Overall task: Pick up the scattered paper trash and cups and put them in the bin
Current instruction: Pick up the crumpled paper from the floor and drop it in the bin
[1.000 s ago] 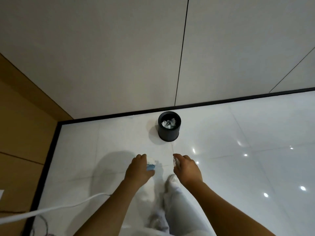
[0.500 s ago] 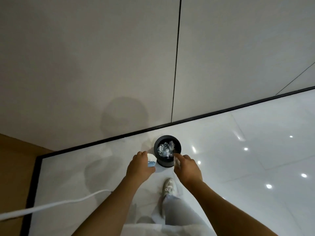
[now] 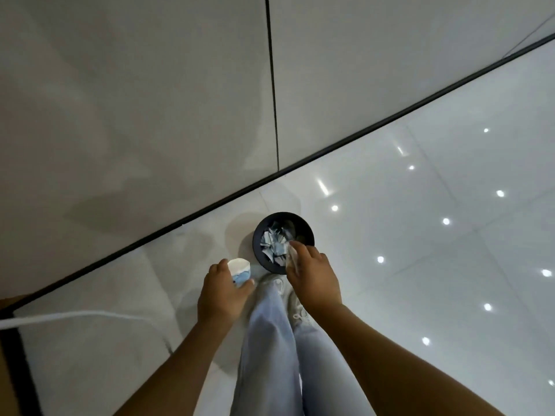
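The left hand (image 3: 220, 292) holds a paper cup (image 3: 239, 271), with the fingers and thumb curled round its side. The cup is white with a blue band low down, and its open top faces up and away from the person. It is in the air, just to the left of the bin (image 3: 283, 242) and not over it. The right hand (image 3: 312, 279) pinches a small see-through scrap (image 3: 291, 256) between the thumb and the first finger. It is too blurry to tell what the scrap is made of. This hand hangs over the near edge of the bin, and the scrap sits right above the rim. The bin is round and black. It stands on the floor (image 3: 420, 265) close to the wall (image 3: 135, 100). Inside the bin are crumpled bits of paper (image 3: 274, 243), white and blue-grey, piled up near the top. The person's legs in pale blue trousers (image 3: 270, 355) come up from the bottom of the view, and a white shoe (image 3: 297, 310) shows just below the bin, between the two hands. The floor is shiny white tile with small bright light spots on it. A dark strip (image 3: 360, 136) runs where the floor meets the wall. A white cable (image 3: 60, 316) lies across the floor on the left.
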`<state>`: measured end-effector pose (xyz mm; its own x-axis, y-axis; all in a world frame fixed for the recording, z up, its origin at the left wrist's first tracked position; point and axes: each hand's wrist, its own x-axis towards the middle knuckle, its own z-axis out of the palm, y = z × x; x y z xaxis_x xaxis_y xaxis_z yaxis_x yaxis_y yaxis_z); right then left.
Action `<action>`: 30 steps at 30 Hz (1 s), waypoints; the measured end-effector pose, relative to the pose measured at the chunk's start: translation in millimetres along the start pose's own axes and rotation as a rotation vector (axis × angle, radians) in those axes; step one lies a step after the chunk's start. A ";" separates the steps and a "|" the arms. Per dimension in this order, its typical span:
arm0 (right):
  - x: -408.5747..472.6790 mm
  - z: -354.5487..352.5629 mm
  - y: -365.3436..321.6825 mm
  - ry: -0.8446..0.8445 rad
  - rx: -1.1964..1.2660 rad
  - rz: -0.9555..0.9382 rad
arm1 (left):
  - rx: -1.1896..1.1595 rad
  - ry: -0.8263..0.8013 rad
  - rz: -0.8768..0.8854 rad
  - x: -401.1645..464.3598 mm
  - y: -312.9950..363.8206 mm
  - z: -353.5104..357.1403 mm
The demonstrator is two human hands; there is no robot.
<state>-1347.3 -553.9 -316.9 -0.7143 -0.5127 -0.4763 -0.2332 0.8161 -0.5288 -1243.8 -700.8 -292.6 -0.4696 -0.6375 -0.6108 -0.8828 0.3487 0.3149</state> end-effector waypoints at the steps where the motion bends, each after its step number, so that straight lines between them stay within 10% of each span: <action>1: 16.1 14.0 3.9 0.000 0.015 0.015 | 0.002 -0.001 0.013 17.1 -5.4 9.1; 9: 113.4 106.6 42.9 -0.187 0.018 0.256 | 0.010 -0.062 0.120 106.5 -28.2 71.0; 22: 85.8 80.7 95.5 0.006 0.178 0.453 | 0.441 -0.346 0.270 161.6 34.8 122.6; 30: 29.8 27.0 83.7 0.018 0.139 0.505 | 0.602 -0.264 0.750 108.5 81.6 87.8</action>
<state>-1370.3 -508.1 -394.4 -0.7266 -0.0587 -0.6846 0.2321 0.9168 -0.3250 -1365.6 -681.2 -397.0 -0.8213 0.0380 -0.5692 -0.1711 0.9354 0.3093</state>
